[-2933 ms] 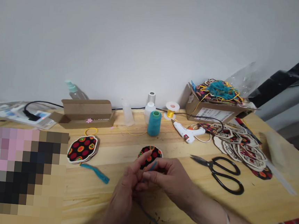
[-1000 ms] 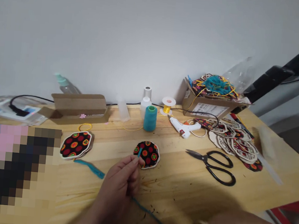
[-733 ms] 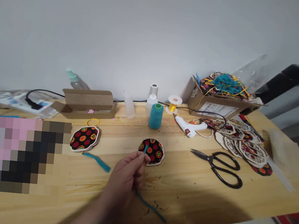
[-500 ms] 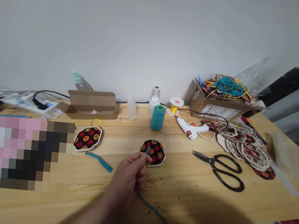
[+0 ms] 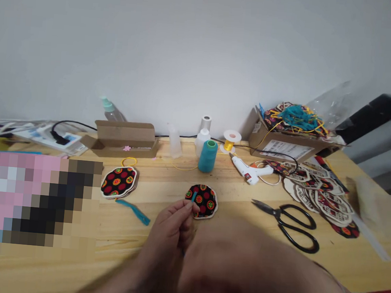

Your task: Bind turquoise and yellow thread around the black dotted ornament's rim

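My left hand pinches a bundle of teal thread between thumb and fingers, its short end poking up past the fingertips. Just beyond lies a scalloped fabric-covered piece, black with red and orange flowers and a pale edge. My right hand is a large motion blur low in the picture, close to the right side of my left hand, and its fingers cannot be made out. The thread's lower part is mostly hidden behind the hands. A cone of teal thread stands behind the patterned piece.
Black-handled scissors lie at right, near a heap of patterned pieces. Behind are a glue gun, a yellow thread spool and a full cardboard box. At left sit stacked pieces and a teal tassel.
My right hand has swept in from the lower right edge to beside my left hand, covering the hanging thread. My left hand keeps its pinch; the view has shifted slightly.
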A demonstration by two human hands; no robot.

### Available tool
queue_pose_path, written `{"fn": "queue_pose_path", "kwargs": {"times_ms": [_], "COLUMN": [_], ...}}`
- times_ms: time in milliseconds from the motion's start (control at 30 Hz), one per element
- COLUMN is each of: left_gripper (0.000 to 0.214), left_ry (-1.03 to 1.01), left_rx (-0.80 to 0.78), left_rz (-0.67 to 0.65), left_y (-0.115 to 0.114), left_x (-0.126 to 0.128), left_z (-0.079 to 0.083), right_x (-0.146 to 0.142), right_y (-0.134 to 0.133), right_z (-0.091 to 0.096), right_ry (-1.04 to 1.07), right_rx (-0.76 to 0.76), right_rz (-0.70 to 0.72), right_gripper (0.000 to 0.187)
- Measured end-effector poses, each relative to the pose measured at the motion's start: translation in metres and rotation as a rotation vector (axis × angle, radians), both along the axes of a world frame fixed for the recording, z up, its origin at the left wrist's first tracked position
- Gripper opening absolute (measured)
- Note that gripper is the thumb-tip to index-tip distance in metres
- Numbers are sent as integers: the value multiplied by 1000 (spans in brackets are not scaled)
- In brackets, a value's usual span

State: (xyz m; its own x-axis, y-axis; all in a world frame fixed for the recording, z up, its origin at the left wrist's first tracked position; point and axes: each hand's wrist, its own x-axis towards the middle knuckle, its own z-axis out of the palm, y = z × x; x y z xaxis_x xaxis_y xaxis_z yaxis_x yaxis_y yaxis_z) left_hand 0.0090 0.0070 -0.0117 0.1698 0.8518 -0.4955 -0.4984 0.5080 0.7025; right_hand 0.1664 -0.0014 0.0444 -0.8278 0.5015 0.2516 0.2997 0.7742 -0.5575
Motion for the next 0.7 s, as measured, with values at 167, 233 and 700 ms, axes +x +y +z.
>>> {"fn": "queue_pose_path", "kwargs": {"times_ms": [167,233,700], "left_gripper": [15,14,12], "left_ry": [-1,6,-27], "left_rx": [10,17,-1], "left_rz": [14,32,68], "left_y": [0,1,3], "left_x": [-2,-3,-4], "left_z": [0,-1,-4], "right_x": [-1,1,0], "right_y": [53,60,72], "right_z": [-15,-30,-59], "right_ry": [-203,-238,-219], "right_rx": [123,200,216], "right_rz": [-232,-177,-105], "right_gripper": [17,18,14]}}
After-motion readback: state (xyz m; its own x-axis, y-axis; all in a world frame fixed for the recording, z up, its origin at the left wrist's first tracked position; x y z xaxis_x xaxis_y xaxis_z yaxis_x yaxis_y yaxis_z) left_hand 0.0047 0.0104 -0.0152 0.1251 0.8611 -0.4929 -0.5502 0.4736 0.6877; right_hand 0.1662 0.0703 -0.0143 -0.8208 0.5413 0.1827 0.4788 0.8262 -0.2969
